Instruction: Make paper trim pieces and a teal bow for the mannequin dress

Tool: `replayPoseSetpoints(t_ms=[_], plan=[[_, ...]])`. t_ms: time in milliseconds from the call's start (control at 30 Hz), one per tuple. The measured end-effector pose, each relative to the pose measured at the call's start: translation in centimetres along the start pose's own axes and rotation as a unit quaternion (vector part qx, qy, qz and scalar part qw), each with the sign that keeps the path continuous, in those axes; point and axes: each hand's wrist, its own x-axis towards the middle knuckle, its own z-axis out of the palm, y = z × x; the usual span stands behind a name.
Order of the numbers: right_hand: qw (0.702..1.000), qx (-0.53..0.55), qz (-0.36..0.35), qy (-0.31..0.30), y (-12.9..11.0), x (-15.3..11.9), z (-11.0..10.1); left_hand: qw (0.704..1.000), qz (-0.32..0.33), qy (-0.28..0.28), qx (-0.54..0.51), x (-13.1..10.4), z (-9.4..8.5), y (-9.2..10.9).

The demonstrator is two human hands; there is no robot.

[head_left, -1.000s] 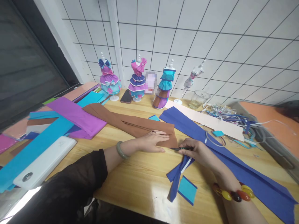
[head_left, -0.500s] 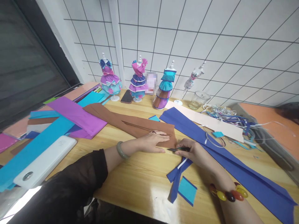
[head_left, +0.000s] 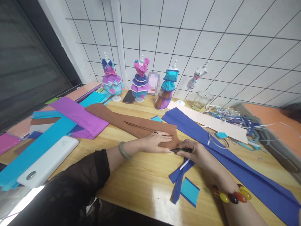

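Observation:
A long brown strip (head_left: 141,125) lies across the middle of the table. On its near right end rests my left hand (head_left: 156,142), flat with fingers spread. My right hand (head_left: 191,152) is closed around a small dark pointed tool (head_left: 185,150), its tip by the left hand's thumb at the brown edge. Just below lie crossed blue strips (head_left: 177,185) with a thin white piece on them, and a turquoise piece with blue edges (head_left: 190,192). A long blue strip (head_left: 225,157) runs diagonally to the right of my right hand.
Small dress forms (head_left: 113,81) stand at the back beside a phone (head_left: 129,96) and a glass (head_left: 202,100). Scraps (head_left: 225,114) heap at the back right near a grey bin (head_left: 265,138). Purple cloth (head_left: 80,116), turquoise strips (head_left: 39,150) and a white device (head_left: 50,161) lie left.
My left thumb and the tip of the dark tool have come together at the near edge of the brown strip. The view has shifted slightly.

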Motion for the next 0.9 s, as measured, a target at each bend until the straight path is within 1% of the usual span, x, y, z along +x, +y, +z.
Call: replayPoseSetpoints(t_ms=[200,300,567,733,900], plan=[[1.0,-0.024,0.001,0.008,-0.9,0.0,0.4,0.999,-0.03,-0.018,-0.02,0.1,-0.6,0.4],[1.0,-0.025,-0.01,0.011,-0.9,0.1,0.7,0.999,-0.018,-0.027,-0.032,0.1,-0.5,0.2],[0.999,-0.034,-0.011,0.012,-0.8,0.1,0.8,0.999,0.007,-0.02,-0.05,0.2,0.2,-1.1],[0.999,-0.039,-0.003,0.01,-1.2,0.0,0.7,0.998,-0.006,-0.027,-0.061,0.2,0.2,-1.2],[0.998,-0.052,-0.031,0.027,-0.7,0.6,1.5,0.998,0.008,-0.027,-0.063,0.4,0.3,-1.5]])
